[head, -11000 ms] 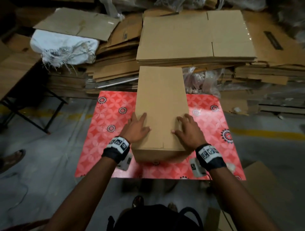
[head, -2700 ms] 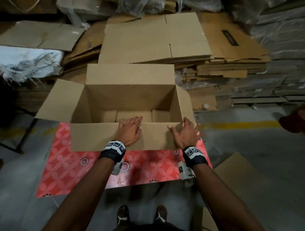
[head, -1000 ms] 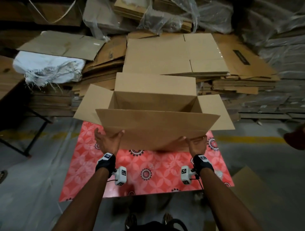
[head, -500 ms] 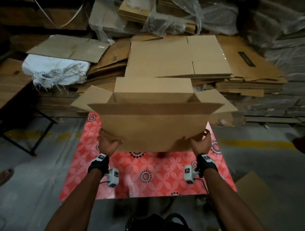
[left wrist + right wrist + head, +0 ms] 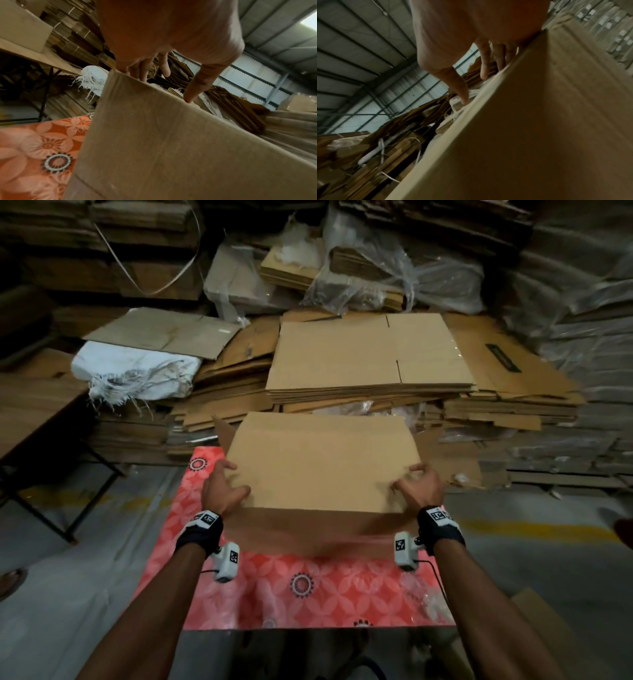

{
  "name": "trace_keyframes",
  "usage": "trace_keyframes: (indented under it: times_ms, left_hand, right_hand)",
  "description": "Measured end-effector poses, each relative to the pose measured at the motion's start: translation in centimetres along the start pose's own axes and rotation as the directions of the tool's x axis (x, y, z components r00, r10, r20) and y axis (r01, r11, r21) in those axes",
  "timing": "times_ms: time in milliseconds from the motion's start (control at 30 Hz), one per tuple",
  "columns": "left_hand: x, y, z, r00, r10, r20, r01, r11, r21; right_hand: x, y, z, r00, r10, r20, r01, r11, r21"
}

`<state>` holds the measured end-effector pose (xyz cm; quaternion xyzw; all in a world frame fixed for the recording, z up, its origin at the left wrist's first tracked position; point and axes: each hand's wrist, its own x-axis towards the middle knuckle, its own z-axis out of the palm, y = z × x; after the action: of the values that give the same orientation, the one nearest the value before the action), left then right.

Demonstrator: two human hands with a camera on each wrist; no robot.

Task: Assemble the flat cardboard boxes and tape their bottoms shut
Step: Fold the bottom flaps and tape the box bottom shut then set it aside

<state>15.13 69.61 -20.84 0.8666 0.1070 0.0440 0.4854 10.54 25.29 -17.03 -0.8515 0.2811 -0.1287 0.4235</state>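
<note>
Box (image 5: pixel 322 463) mid-flip on the red-covered desk (image 5: pixel 308 587), left hand (image 5: pixel 222 487) and right hand (image 5: pixel 419 486) each gripping a side edge (bottom not yet visibly taped); next: seat it bottom-up, fold flaps.

Grey floor (image 5: pixel 85 594) — red floral mat (image 5: pixel 308 594), flat-carton stacks (image 5: pixel 366 361) on it

Both bare forearms are reaching forward, each wearing a dark wrist strap. The left hand (image 5: pixel 222 488) and right hand (image 5: pixel 420 487) are gripping opposite ends of a box (image 5: pixel 322 463), fingers curling over its edges.
</note>
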Motion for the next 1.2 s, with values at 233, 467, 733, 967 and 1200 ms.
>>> trace_keyframes:
  times_ms: [233,467,733,967,1200]
  left_hand:
    - [-2.7,-0.6,-0.3,0.998,0.043,-0.047,-0.048,0.994,-0.099]
    - [-7.5,-3.7,1.9,0.967,-0.210,-0.143,0.131,0.894,-0.429]
    - [-9.3,-6.5,3.0,0.979,-0.203,-0.036,0.177,0.918,-0.354]
    - [-8.6,-8.4,2.5,0.975,-0.217,0.043,0.218,0.908,-0.357]
    - [-8.4,-8.6,2.3,0.974,-0.201,0.109,0.226,0.914,-0.338]
  right_hand:
    - [-0.8,5.5,-0.1,0.991,0.029,0.132,-0.033,0.999,0.027]
    - [-6.1,7.2,1.2,0.970,0.195,-0.147,-0.162,0.964,0.213]
    - [-10.1,11.9,3.1,0.979,0.193,-0.057,-0.144,0.870,0.471]
    - [-10.2,14.4,4.4,0.973,0.212,0.094,-0.231,0.918,0.321]
    - [-9.1,14.0,3.7,0.958,0.276,0.084,-0.288,0.925,0.248]
